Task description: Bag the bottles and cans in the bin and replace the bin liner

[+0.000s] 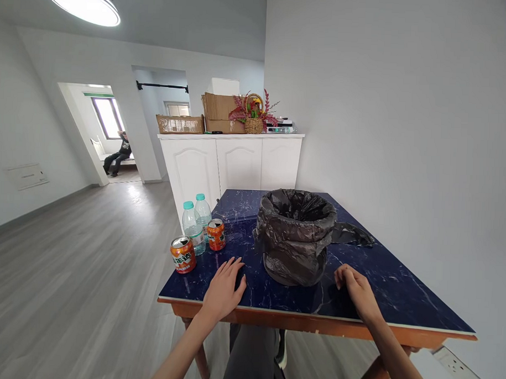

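Observation:
My left hand (223, 288) lies flat on the dark blue marbled table (249, 291), fingers stretched out, holding nothing. My right hand (356, 290) rests on the table near its front edge, its fingers curled in loosely and nothing visible in them. Between the hands, a little farther back, stands a bin lined with a black plastic bag (294, 249); its mouth is open. Left of my left hand are an orange drink can (183, 255) and, behind it, another orange can (216, 236). Two clear bottles with teal caps, a nearer bottle (193, 229) and a farther bottle (203, 210), stand beside them.
A loose end of the black bag (353, 235) trails right across the table. Behind the table is a white cabinet (241, 161) carrying cardboard boxes (222, 114) and a flower basket (254, 125). A wall runs along the right. A person (120, 151) sits in the far room.

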Motion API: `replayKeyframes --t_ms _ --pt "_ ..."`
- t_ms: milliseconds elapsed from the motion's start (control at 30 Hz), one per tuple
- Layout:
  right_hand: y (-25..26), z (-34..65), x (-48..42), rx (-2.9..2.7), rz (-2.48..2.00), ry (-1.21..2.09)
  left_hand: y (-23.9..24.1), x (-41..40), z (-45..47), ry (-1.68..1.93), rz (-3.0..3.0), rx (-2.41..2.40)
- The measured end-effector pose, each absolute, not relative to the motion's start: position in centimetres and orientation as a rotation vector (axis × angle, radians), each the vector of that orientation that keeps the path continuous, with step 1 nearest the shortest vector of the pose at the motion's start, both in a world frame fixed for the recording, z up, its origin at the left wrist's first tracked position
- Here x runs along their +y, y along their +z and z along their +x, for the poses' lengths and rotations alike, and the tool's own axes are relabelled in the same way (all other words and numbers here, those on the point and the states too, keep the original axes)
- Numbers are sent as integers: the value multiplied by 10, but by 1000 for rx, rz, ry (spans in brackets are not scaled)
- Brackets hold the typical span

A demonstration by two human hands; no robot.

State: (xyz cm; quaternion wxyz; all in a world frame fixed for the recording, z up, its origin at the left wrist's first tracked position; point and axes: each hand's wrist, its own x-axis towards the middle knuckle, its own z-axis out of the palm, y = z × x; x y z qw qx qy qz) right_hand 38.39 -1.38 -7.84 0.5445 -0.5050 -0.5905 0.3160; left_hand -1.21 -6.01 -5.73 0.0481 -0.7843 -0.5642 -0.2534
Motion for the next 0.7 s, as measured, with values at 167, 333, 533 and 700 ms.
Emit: replayKeyframes --t_ms 167,333,533,700 --pt "-76 382 -15 -1311 -1183 777 -57 -60 -12 -769 -2386 -1712" --pt "-79 383 -15 -1299 -1154 814 -55 -61 -11 -745 -2392 -1727" --pt "-83 386 -13 -1303 -1171 823 -52 -63 -10 -762 -2390 -1740" --pt "-86 387 -12 -1319 -1182 844 -51 -64 -9 -731 -2396 -1752"
